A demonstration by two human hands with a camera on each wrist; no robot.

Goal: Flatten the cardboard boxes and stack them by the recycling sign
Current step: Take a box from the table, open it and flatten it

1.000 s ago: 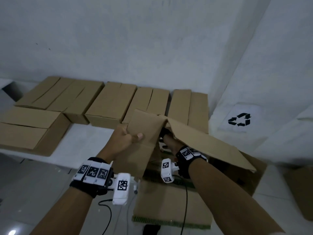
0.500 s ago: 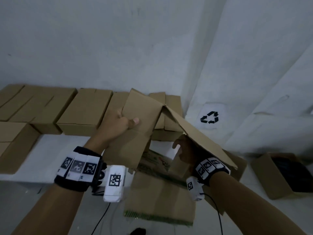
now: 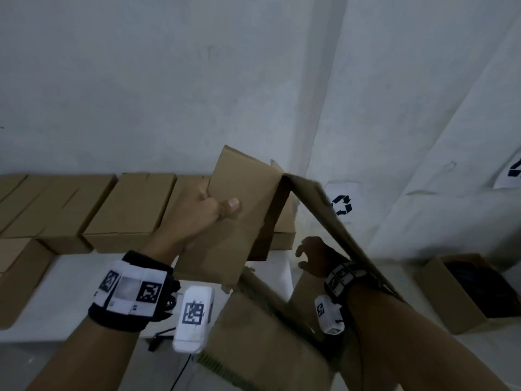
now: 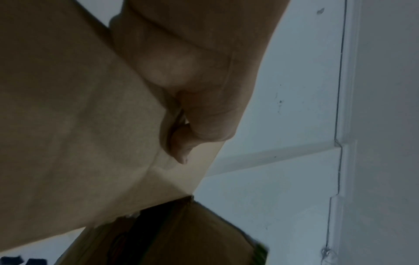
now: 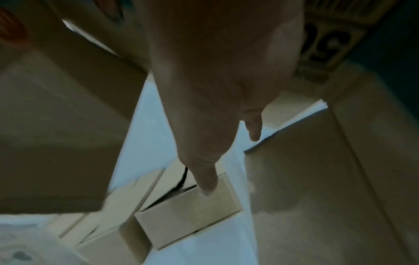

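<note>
I hold a large brown cardboard box (image 3: pixel 239 210) up in the air, partly collapsed into a tent shape. My left hand (image 3: pixel 205 210) grips its left panel, thumb on the near face; the left wrist view shows that hand (image 4: pixel 188 100) curled over the panel's edge. My right hand (image 3: pixel 313 255) is under the box's right panel (image 3: pixel 338 230), fingers loosely spread and holding nothing; in the right wrist view its fingers (image 5: pixel 204 175) point down, free of the cardboard. A recycling sign (image 3: pixel 342 205) is on the white wall just right of the box.
A row of closed cardboard boxes (image 3: pixel 132 210) lies on a white ledge (image 3: pixel 70 280) along the wall. An open box (image 3: pixel 462 292) with dark contents sits on the floor at the right. A second printed sign (image 3: pixel 513 172) shows at the far right edge.
The view has swung right and the box has risen. My right hand has come off the inside of the fold and dropped lower under the right panel. The left hand keeps its grip.
</note>
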